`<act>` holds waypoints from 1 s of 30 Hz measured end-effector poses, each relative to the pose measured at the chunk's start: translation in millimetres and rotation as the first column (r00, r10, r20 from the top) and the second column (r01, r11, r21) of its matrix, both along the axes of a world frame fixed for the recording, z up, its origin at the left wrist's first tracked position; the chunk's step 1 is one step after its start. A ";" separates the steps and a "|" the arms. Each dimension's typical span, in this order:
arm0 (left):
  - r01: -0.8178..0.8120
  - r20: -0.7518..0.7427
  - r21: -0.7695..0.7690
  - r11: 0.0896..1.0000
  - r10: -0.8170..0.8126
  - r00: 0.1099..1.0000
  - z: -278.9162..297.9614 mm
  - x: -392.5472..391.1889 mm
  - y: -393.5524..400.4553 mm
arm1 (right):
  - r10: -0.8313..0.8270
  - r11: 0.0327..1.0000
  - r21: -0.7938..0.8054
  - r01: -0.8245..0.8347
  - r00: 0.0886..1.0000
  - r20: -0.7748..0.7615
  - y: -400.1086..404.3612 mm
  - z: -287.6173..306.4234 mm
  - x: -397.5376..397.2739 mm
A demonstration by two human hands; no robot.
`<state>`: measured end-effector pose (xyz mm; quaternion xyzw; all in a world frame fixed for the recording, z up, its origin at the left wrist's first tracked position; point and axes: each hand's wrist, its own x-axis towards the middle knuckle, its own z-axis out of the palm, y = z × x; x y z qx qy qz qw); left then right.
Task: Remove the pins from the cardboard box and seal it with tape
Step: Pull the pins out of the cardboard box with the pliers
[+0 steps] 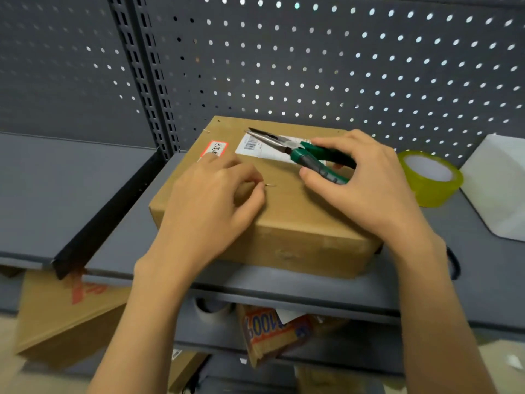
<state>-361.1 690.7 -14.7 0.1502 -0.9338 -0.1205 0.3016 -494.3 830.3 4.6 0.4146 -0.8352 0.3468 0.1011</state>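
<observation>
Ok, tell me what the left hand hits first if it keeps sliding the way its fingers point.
Probably the pin sticking out of the cardboard box just past the left hand; its fingertips look almost on it already, though depth is unclear.

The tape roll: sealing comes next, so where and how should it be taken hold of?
The tape roll lies flat on the shelf, hole up, right of the box. Probably come from above, gripping across its outer wall or hooking fingers into the core.

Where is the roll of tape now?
The roll of tape stands on the grey shelf, to the right of the cardboard box, just beyond the right hand.
</observation>
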 end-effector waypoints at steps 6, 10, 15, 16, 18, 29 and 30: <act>0.016 -0.030 0.015 1.000 -0.015 0.999 -10.6 5.1 6.0 | 0.010 0.998 0.059 -0.009 1.000 -0.009 28.2 1.8 -5.5; 0.007 -0.048 0.015 1.000 -0.006 0.999 -11.1 2.9 12.6 | 0.057 0.992 0.110 -0.057 0.998 0.003 43.6 3.9 -10.1; 0.014 -0.111 0.035 0.999 -0.010 0.994 -17.2 3.4 13.6 | 0.123 0.981 0.147 -0.125 0.992 0.029 53.0 1.2 -12.1; 0.015 -0.122 0.041 0.999 -0.010 0.992 -17.9 2.8 13.2 | 0.132 0.979 0.151 -0.136 0.991 0.033 54.4 0.7 -13.3; 0.007 -0.133 0.049 0.999 0.000 0.991 -18.4 1.1 13.5 | 0.143 0.976 0.160 -0.149 0.988 0.049 56.9 0.0 -15.1; -0.005 -0.140 0.067 0.998 0.014 0.990 -16.6 -2.1 15.4 | 0.147 0.963 0.223 -0.153 0.988 0.045 54.8 6.7 -12.0; -0.003 -0.140 0.068 0.998 0.012 0.990 -16.6 -2.2 15.4 | 0.147 0.961 0.229 -0.152 0.988 0.041 53.9 7.8 -11.6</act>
